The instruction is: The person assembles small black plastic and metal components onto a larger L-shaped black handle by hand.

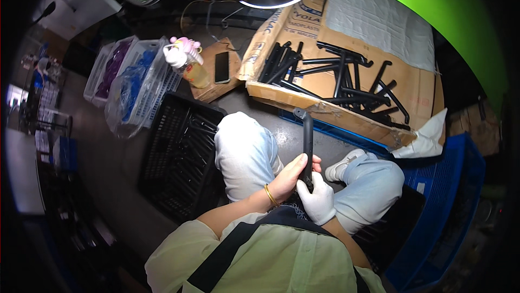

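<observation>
The bare left hand (292, 176) and gloved right hand (318, 198) are gripping the near end of a black tube (307, 138), its bent end pointing away between the knees. They are probably checking or turning it; the next move is likely calling for a steady hold. Beyond, more tubes (340, 76) are lying in a box (330, 110).

The person's bare left hand (287, 181) and white-gloved right hand (318, 201) grip a black bar (308, 140), its bent end pointing away from the body. Ahead, more black bars (355, 99) lie jumbled in a cardboard box (281, 96); a black crate (155, 157) stands left.
</observation>
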`<action>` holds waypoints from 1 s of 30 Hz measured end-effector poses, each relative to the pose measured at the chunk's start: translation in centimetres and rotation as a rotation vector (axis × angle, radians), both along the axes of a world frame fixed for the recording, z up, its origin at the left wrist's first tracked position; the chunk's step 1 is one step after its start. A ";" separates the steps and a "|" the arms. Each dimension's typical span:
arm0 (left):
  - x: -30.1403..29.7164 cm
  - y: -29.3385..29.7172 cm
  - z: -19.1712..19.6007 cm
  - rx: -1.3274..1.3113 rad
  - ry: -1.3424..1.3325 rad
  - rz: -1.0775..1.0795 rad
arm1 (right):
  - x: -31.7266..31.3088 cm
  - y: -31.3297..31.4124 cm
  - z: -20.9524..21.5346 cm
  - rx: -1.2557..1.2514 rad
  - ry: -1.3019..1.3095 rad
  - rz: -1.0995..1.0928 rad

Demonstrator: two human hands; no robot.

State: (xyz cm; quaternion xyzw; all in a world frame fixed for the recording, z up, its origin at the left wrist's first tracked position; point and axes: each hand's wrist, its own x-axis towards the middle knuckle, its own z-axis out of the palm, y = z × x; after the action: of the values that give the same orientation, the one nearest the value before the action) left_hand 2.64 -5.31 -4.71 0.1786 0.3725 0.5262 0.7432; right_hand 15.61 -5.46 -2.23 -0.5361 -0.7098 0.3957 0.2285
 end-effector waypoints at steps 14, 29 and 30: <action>-4.2 2.5 -0.4 0.064 0.169 -0.049 | 16.8 7.4 3.1 0.238 0.600 -0.971; 2.8 5.7 -1.9 -0.045 0.200 -0.272 | 31.4 -6.5 -23.2 -0.674 0.172 -1.239; 2.9 5.8 -1.7 -0.040 0.215 -0.271 | 32.2 -6.5 -24.9 -0.678 0.179 -1.227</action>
State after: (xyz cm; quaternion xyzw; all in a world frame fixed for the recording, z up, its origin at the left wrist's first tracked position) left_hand 5.53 0.50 -6.45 0.2679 0.4328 0.3914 0.7666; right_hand 47.81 -11.96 -27.15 -0.8464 -0.0957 0.4373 0.2884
